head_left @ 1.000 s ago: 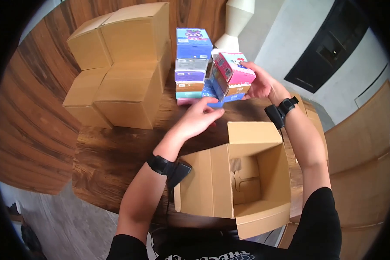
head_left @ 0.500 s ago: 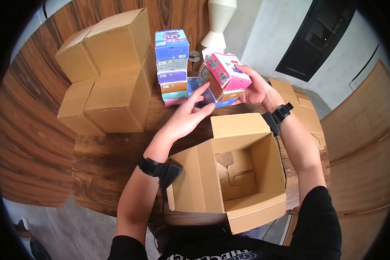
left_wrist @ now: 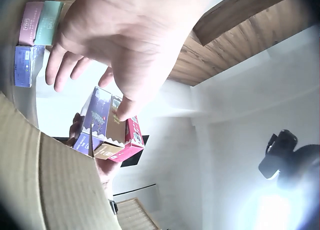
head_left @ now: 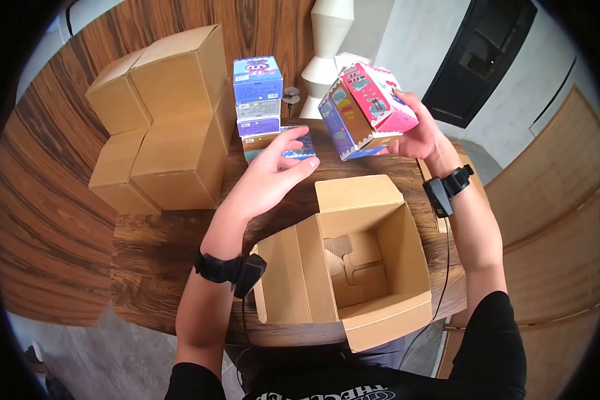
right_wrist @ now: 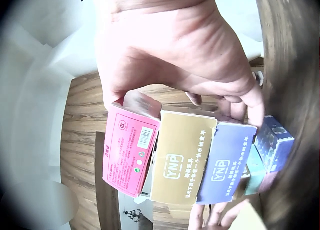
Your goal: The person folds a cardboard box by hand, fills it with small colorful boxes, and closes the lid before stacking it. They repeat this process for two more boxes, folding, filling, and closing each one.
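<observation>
My right hand (head_left: pixel 421 132) grips a stack of three small printed boxes, lifted above the table and tilted. The top one is a pink box (head_left: pixel 377 100), under it a brown box (right_wrist: pixel 182 157), and lowest a blue-purple box (right_wrist: pixel 227 162). In the right wrist view the thumb lies at the pink end and fingers reach the blue-purple end. My left hand (head_left: pixel 270 177) hovers left of them, fingers loosely bent and apart, holding nothing. Behind its fingers a blue box (head_left: pixel 301 143) lies beside a stack of several coloured boxes (head_left: pixel 258 90), partly hidden by that hand.
An open cardboard carton (head_left: pixel 407 253) stands at the table's front edge, flaps spread, with its inside in view. Several closed brown cartons (head_left: pixel 180 153) are piled at the left. A white lamp-like column (head_left: pixel 327 40) stands behind. Cables hang from both wrist cameras.
The right hand has raised the three boxes up and to the right, away from the blue box beside the stack, tilting them. The left hand has come off them and drawn back leftward.
</observation>
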A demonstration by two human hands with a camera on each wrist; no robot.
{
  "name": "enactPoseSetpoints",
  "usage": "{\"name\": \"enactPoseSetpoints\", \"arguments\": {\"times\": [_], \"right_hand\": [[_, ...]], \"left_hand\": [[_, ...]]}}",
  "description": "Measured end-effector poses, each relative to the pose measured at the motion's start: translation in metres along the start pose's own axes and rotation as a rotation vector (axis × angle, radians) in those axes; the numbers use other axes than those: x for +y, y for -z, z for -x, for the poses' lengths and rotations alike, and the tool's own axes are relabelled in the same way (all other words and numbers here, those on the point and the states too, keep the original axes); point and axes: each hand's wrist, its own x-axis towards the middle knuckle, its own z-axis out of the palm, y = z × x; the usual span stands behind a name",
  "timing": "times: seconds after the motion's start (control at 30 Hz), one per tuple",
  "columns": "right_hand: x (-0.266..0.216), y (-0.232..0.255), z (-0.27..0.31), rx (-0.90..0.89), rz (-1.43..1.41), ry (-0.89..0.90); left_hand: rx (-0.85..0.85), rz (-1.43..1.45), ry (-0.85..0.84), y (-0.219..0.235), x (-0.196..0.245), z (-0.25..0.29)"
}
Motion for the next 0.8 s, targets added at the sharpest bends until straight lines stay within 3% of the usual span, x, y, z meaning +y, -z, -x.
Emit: {"name": "enactPoseSetpoints", "arguments": {"times": [0.13,0.23,0.33,0.43,0.53,0.8], "right_hand": [[-0.006,-0.021,0.023,-0.103,0.01,0.001],[-0.006,-0.043,0.036,-0.151,0.001,-0.006],[0.0,-0.074,0.045,-0.121,0.061,-0.005],[0.002,-0.095,0.046,-0.114,0.134,-0.007],[0.007,-0.117,0.043,-0.069,0.203,-0.011],[0.018,-0.143,0.04,0.03,0.245,0.102]], "left_hand": [[0.049,-0.052,-0.06,-0.004,0.014,0.007],[0.144,0.133,-0.045,-0.019,0.026,0.014],[0.129,0.323,0.016,-0.031,0.054,0.027],[0.072,0.465,0.023,-0.026,0.05,0.023],[0.095,0.482,-0.26,-0.036,0.05,0.02],[0.16,0.454,-0.341,-0.035,0.062,0.026]]}}
